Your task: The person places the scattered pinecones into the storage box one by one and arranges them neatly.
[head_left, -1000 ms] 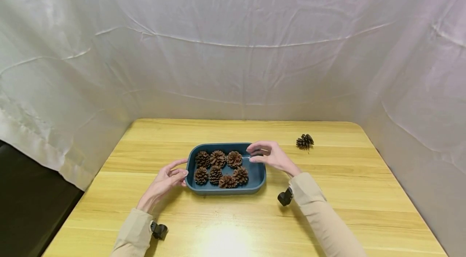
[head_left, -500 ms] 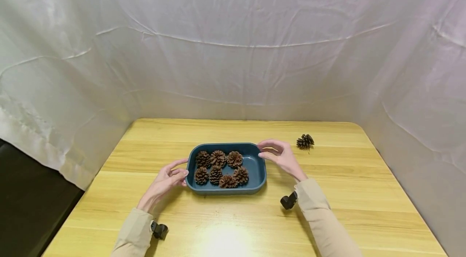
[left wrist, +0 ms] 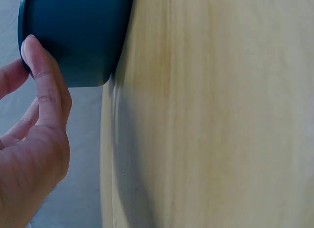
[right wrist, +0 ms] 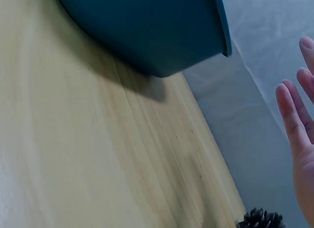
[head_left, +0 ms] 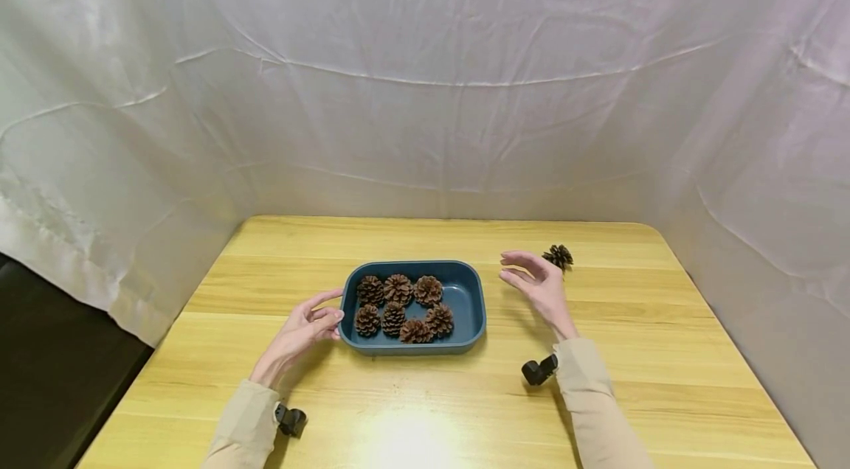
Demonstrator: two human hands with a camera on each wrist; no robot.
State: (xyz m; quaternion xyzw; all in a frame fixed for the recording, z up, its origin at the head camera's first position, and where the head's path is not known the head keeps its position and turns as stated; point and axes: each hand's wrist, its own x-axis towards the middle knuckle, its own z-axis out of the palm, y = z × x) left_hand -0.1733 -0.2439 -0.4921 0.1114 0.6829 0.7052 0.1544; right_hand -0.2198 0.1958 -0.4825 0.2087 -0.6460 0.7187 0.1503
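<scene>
A blue rectangular tray (head_left: 473,340) with rounded corners stands mid-table, with several brown pine cones (head_left: 393,319) inside; its right end is bare. My left hand (head_left: 302,332) holds the tray's left end, its thumb and fingertips at the rim; the left wrist view shows this hand (left wrist: 41,120) close against the tray's outer wall (left wrist: 73,36). To the right of the tray, my right hand (head_left: 539,290) is above the table with slightly bent fingers and nothing in them. Just behind that hand lies a single darker pine cone (head_left: 559,256), partly hidden by it.
The wooden table (head_left: 425,395) has its back edge near a hanging pale cloth (head_left: 438,122), which also encloses both sides. A dark surface (head_left: 53,366) lies beyond the table at the left. Each wrist carries a small black camera (head_left: 290,421).
My right hand has moved from over the tray's right end rightward, past the rim, toward the lone pine cone. The left hand, the tray and its pine cones have stayed in place.
</scene>
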